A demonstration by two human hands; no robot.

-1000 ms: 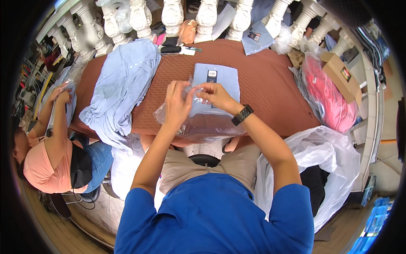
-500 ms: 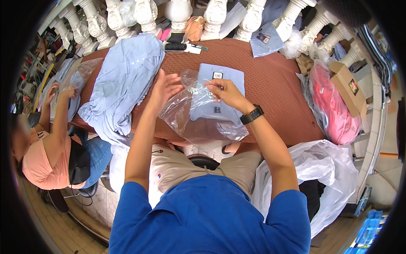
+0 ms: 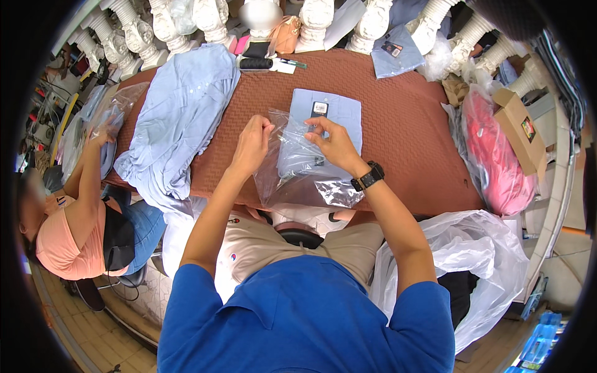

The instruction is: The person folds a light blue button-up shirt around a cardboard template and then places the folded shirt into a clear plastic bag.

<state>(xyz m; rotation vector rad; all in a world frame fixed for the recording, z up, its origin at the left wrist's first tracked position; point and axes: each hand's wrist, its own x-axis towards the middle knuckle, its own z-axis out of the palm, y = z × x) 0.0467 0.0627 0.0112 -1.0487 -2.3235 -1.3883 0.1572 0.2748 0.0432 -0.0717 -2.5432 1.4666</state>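
Observation:
A folded light-blue shirt (image 3: 329,112) with a small tag lies on the brown table (image 3: 404,130), its lower half inside a clear plastic bag (image 3: 298,177). My left hand (image 3: 252,146) pinches the bag's left edge near its mouth. My right hand (image 3: 333,143), with a black watch on the wrist, grips the bag's upper edge over the shirt. The bag's closed end hangs over the near table edge toward my lap.
A heap of unfolded light-blue shirts (image 3: 180,118) covers the table's left part. A seated person (image 3: 74,217) at the left handles another bagged garment (image 3: 102,118). A pink bagged bundle (image 3: 491,149) and a cardboard box (image 3: 516,127) lie right. A white plastic sack (image 3: 460,261) stands by my right side.
The bag has been drawn further over the shirt and lowered toward the table. My hands have moved from holding it raised to gripping its mouth at either side.

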